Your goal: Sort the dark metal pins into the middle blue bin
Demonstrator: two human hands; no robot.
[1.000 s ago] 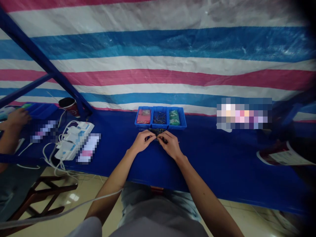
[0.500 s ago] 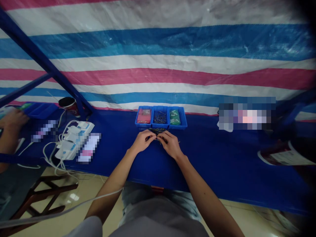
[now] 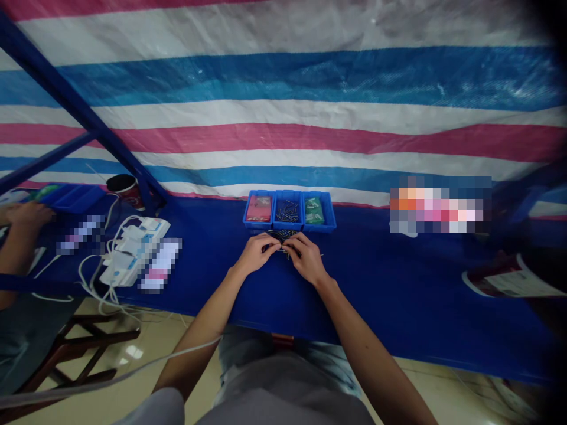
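Observation:
My left hand (image 3: 257,252) and my right hand (image 3: 305,255) meet over the blue table, fingertips pinched close together. Whatever they pinch is too small to make out. Just beyond the fingers lies a pile of dark, thin screws (image 3: 282,234), partly hidden by my hands. Behind it stand three joined blue bins: the left bin (image 3: 257,225) has a pink packet (image 3: 259,208), the middle bin (image 3: 287,225) has loose screws (image 3: 287,210), and the right bin (image 3: 326,225) has a green packet with small white pieces (image 3: 313,210).
To the left lie a white power strip (image 3: 133,254) with cables and a blurred-out phone (image 3: 161,265). A dark cup (image 3: 124,190) stands by the blue frame post (image 3: 110,147). Another person's hand (image 3: 30,215) is at far left. A cup (image 3: 509,277) lies at right.
My hands stay almost in the same place, still pinched together. At far left, the other person's hand has shifted slightly.

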